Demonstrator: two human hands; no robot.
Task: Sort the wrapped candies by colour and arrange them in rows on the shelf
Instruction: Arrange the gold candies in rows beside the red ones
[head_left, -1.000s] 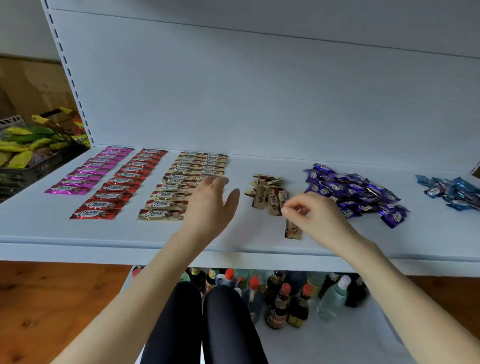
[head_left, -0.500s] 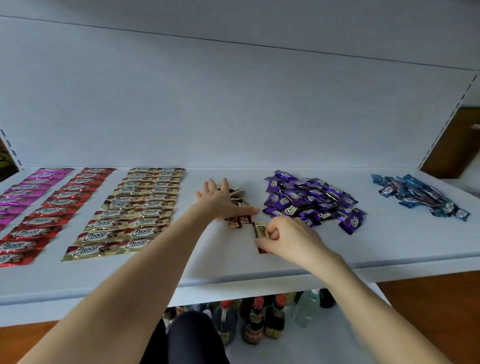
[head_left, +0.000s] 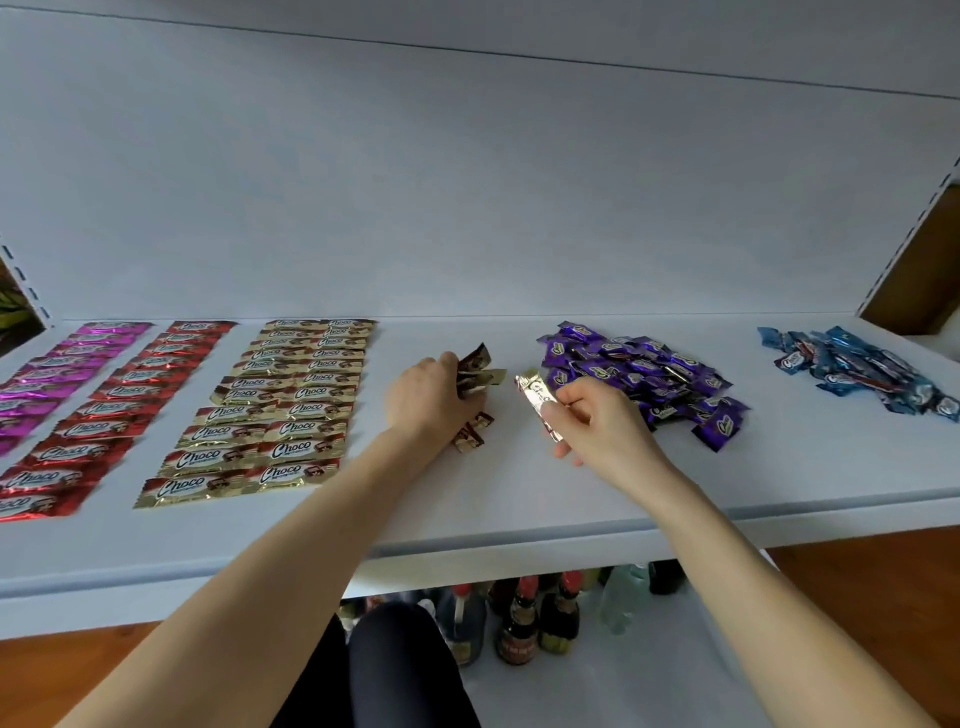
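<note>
On the white shelf (head_left: 519, 499) lie rows of pink candies (head_left: 62, 364), red candies (head_left: 119, 405) and gold candies (head_left: 280, 410) at the left. My left hand (head_left: 431, 400) grips a small bunch of gold-brown candies (head_left: 475, 374) in the middle; two more (head_left: 472, 434) lie under its wrist. My right hand (head_left: 592, 421) pinches one gold candy (head_left: 537, 402), lifted off the shelf. A loose heap of purple candies (head_left: 639, 374) lies just right of that hand. Blue candies (head_left: 857, 366) are heaped at the far right.
Several sauce bottles (head_left: 519, 618) stand on the lower shelf under the front edge. My dark-clothed knees (head_left: 395, 670) are below. The shelf's upright post (head_left: 909, 228) rises at the right, and a wooden floor (head_left: 857, 566) shows beneath.
My right hand has lifted one gold candy off the shelf and turned it up. My left hand has closed round the small gold-brown pile. The view shifted right.
</note>
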